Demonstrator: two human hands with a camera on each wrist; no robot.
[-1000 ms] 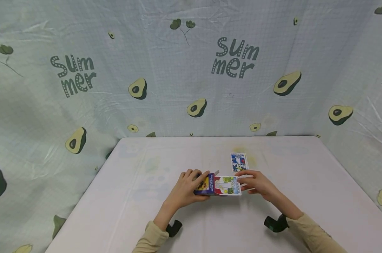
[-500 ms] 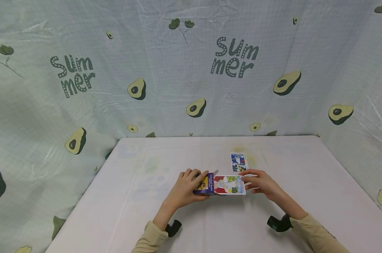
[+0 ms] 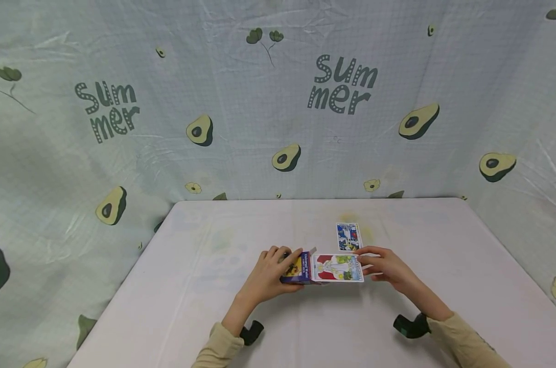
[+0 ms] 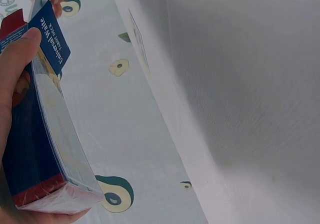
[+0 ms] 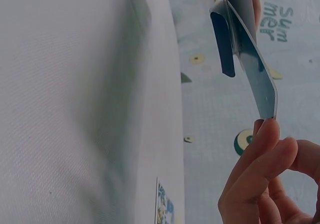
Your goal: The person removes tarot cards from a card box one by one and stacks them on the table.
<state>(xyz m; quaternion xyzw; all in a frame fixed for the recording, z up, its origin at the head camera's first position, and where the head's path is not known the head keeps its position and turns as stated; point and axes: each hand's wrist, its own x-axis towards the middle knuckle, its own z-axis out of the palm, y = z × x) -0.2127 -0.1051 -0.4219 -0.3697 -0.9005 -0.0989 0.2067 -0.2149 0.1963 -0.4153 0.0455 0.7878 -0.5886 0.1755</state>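
A blue and yellow tarot box, lettered "Universal Waite", is gripped across its body by my left hand. Its end flap stands open in the left wrist view. Out of the box's right end sticks a tarot card, picture up, showing a figure on red and green. My right hand pinches the card's outer end between fingertips and thumb. In the right wrist view the card shows edge-on, its inner end still at the box mouth. Both hands hold these above the table.
Another tarot card, mostly blue and white, lies face up on the white-covered table behind the right hand. An avocado-print cloth hangs behind and at both sides. Dark wrist straps hang below both wrists.
My right hand has moved to the right, drawing the pinched tarot card farther out of the box. The left hand with the box has stayed nearly still. The card on the table has not moved.
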